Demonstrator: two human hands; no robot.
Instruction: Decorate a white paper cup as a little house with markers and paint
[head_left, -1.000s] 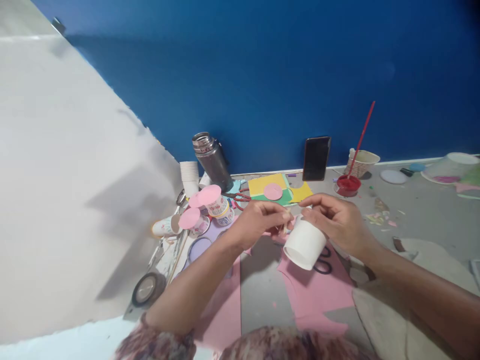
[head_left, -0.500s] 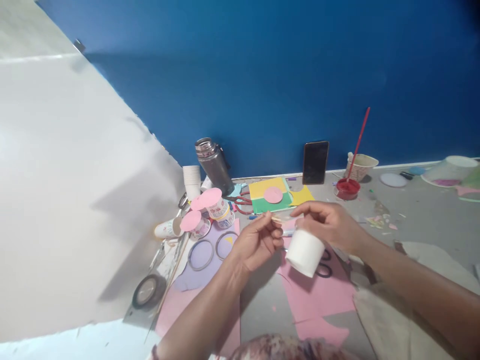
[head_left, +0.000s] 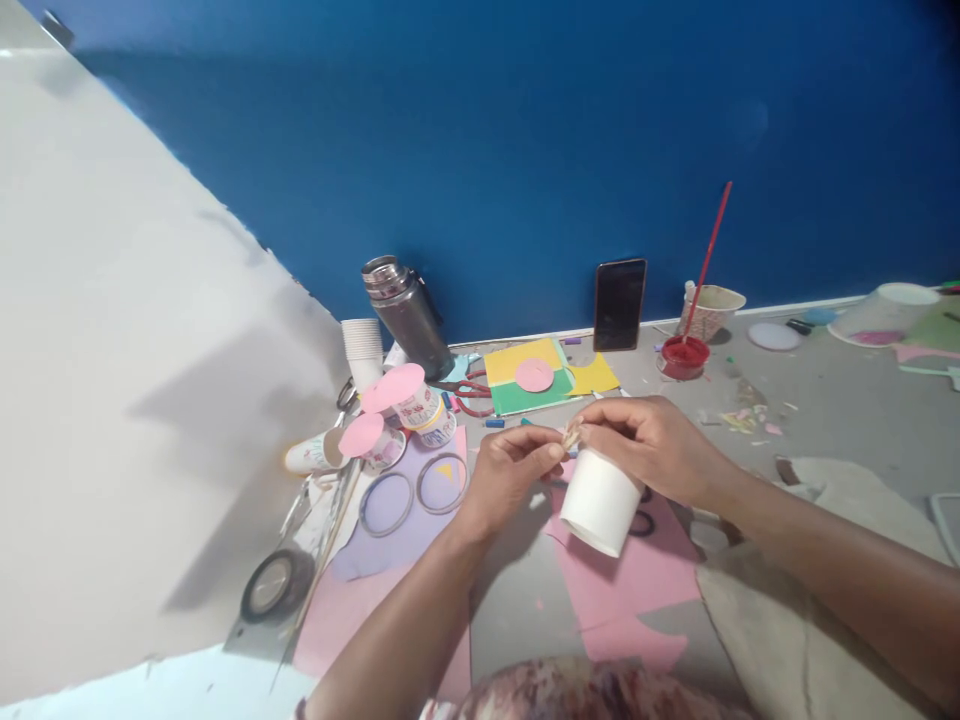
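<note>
My right hand (head_left: 645,440) is closed on a white paper cup (head_left: 602,503), which tilts with its rim toward me. At the cup's far end, my left hand (head_left: 517,465) pinches a small tan strip (head_left: 571,437); its exact kind is too small to make out. The fingertips of both hands meet around this strip. Pink paper (head_left: 630,580) lies beneath the cup, with dark rings partly hidden behind it.
On the left stand printed cups with pink paper discs (head_left: 400,385), a stack of cups (head_left: 361,350) and a flask (head_left: 409,315). Scissors (head_left: 472,390), a phone (head_left: 620,305) and a red paint pot with a brush (head_left: 684,357) are along the back. A cloth (head_left: 787,620) lies right.
My hands have come together, closing the gap between them at the tan strip. The cup stays in my right hand, slightly more upright. The whole view has shifted a little.
</note>
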